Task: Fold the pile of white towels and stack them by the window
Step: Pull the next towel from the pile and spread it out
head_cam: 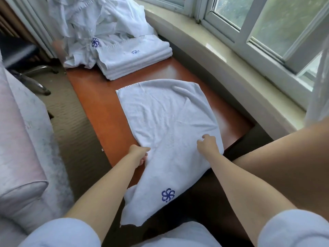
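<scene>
My left hand [139, 152] is curled tight onto the near left edge of the towel [167, 118], fingers tucked under the cloth and thumb on top, a real grip. My right hand [207, 144] is pinching the same towel closer to its right side, fingers bunched into the fabric, knuckles up. Both are clamped on cloth, nothing loose.

The towel lies spread over the wooden bench [99, 97], far end flat but a bit rumpled, with a ridge near its far right corner. The near end spills off the bench edge toward my lap, and the blue logo [168, 195] hangs there on the drooping flap.

So I judge this as the start of the fold on this one: laid out, not yet doubled. Next I'd say the hanging end has to be lifted and carried forward onto the far hem, corners matched, then smoothed flat.

Further out, the folded stack [137, 57] sits at the far end of the bench, just beside the window sill [213, 56], a few towels high and neat. Touching it on the left is the unfolded pile [85, 25], still a big heap, so plenty of the job remains.
</scene>
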`<state>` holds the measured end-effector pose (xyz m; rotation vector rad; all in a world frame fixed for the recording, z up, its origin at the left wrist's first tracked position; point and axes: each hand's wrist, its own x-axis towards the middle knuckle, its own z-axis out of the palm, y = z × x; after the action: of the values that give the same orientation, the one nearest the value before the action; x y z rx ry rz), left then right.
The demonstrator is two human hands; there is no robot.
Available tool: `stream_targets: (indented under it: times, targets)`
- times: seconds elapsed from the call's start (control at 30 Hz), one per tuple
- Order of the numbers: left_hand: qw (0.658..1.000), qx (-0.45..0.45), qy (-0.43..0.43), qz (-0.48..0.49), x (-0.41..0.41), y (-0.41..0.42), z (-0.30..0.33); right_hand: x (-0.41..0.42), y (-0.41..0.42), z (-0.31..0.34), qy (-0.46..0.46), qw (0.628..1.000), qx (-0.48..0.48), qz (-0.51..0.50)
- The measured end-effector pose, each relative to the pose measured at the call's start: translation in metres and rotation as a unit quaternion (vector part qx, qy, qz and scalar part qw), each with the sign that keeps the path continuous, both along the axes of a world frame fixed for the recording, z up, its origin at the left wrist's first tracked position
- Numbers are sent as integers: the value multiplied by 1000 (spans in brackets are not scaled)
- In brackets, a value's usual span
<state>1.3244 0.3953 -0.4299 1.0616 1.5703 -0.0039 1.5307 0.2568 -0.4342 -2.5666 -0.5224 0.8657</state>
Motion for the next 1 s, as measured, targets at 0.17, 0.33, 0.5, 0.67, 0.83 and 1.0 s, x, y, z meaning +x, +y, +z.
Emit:
stream_targets:
  times: [0.17, 0.33, 0.5, 0.67, 0.83, 1.0]
  targets:
    - [991, 54, -26, 116, 45, 19, 0, 40, 15, -5, -72, 991, -14, -108]
    - [941, 307, 57, 129, 61, 42, 4, 57, 30, -10, -17, 982, -10, -185]
    - [929, 311, 124, 155, 47, 58, 5, 59, 38, -4, 65, 976, 4, -207]
    - [967, 213, 102, 97, 16, 56, 0, 47, 34, 17, 44, 979, 8, -201]
    - [992, 108, 39, -54, -14, 25, 28, 20, 12, 41, -51, 982, -10, -180]
    - [971, 204, 100, -79, -43, 11, 52, -16, -4, 67, 35, 964, 123, -232]
